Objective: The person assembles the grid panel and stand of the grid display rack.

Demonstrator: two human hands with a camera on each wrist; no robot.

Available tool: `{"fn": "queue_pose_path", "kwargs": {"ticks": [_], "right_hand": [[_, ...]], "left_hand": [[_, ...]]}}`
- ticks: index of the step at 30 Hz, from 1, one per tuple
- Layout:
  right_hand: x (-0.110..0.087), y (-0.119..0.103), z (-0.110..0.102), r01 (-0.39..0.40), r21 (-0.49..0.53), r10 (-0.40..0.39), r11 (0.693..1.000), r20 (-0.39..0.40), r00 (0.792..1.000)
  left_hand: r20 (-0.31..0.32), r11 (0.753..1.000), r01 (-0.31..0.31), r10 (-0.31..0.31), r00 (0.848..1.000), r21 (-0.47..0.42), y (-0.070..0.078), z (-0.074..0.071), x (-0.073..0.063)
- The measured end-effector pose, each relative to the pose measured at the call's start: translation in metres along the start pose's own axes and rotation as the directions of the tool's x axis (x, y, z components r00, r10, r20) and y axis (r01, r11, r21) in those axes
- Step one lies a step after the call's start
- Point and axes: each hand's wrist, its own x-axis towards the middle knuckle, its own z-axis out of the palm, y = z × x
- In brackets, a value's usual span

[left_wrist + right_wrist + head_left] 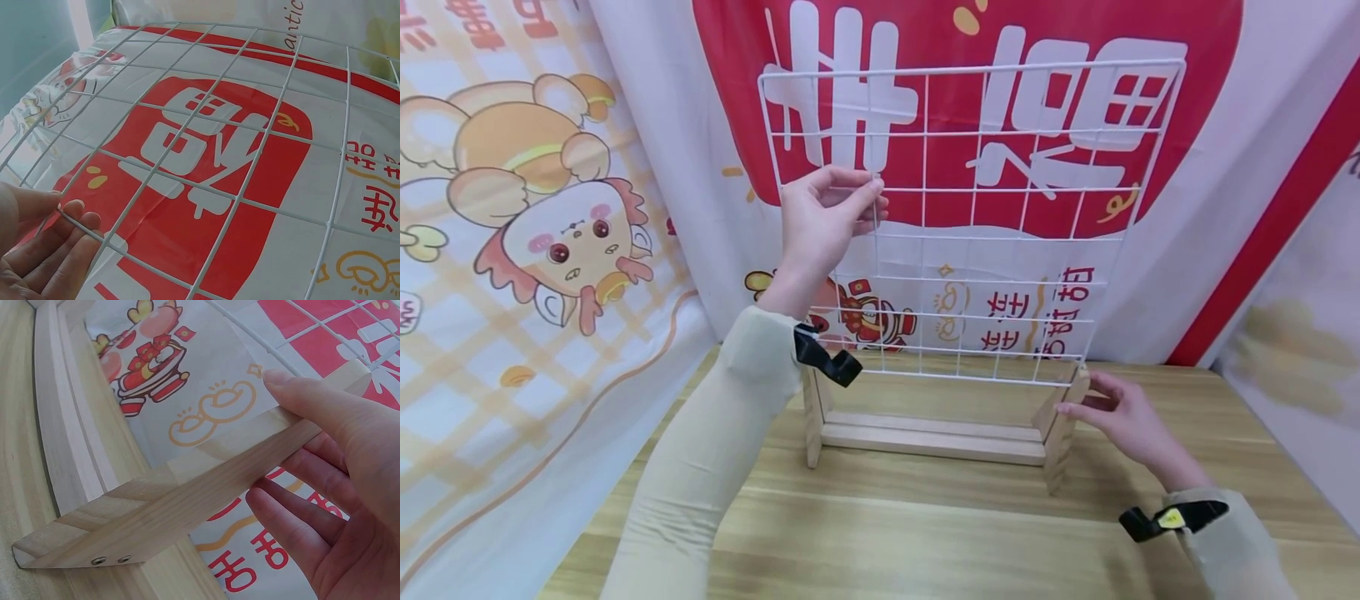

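Note:
A white wire grid panel [973,191] stands upright with its lower end at a pale wooden stand [932,443]. In the head view my left hand [820,221] pinches one of the grid's wires, left of its middle. The left wrist view shows that thumb and fingertips [87,220] close around a wire near a crossing. My right hand [1131,425] grips the stand's right side board [1060,442]. From the right wrist, the thumb [284,387] lies over the board's edge, with fingers behind it. Two screw heads [111,559] show low on the board.
The stand rests on a wood-grain table [880,533]. Close behind it hangs a white cloth with a large red print [940,208]. A checked cartoon cloth [542,275] hangs along the left, and another pale cloth [1300,350] along the right.

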Motion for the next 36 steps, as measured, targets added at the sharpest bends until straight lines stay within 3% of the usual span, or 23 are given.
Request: {"fn": "queue_pose_path", "kwargs": {"ticks": [22, 36], "right_hand": [[-0.002, -0.001, 0.001, -0.011, 0.020, 0.011, 1.000, 0.011, 1.000], [-0.001, -0.003, 0.000, -0.014, 0.000, 0.014, 1.000, -0.008, 1.000]], "left_hand": [[0.026, 1.000, -0.025, 0.026, 0.999, -0.014, -0.006, 0.001, -0.010], [0.027, 0.999, 0.000, 0.002, 1.000, -0.039, -0.013, -0.002, -0.016]]}}
